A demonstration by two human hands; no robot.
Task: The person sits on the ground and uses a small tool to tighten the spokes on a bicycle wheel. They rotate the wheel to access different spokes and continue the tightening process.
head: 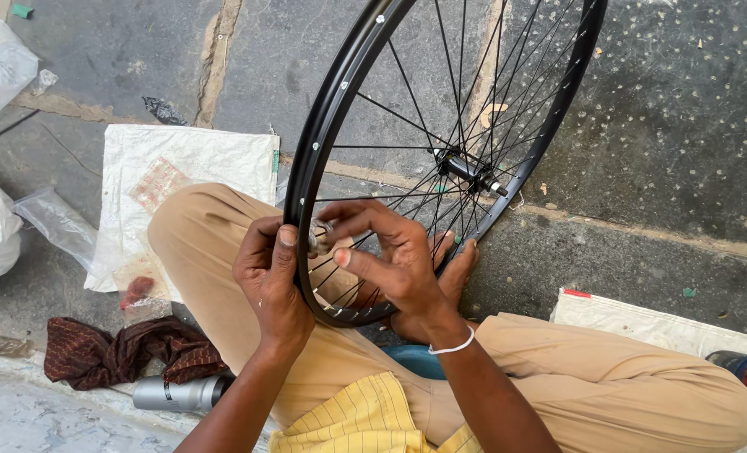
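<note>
Going left to right: there's a crumpled brown cloth [130,352] and a silvery cylinder [176,393] on the floor at about 8 o'clock from the hands. The left hand [271,281] is wrapped round the black wheel rim [323,117], fingers curled shut on it with the thumb up along the inner edge. Just to the right, the right hand [394,260] reaches in between the spokes [415,109], thumb and forefinger pinching a small silvery bit at the rim, can't tell exactly what. The wheel stands upright on the person's lap, hub [467,170] at 1 o'clock from the hands. I'd guess it's light and stiff, but the thin spokes bend easily, so grab the rim.
</note>
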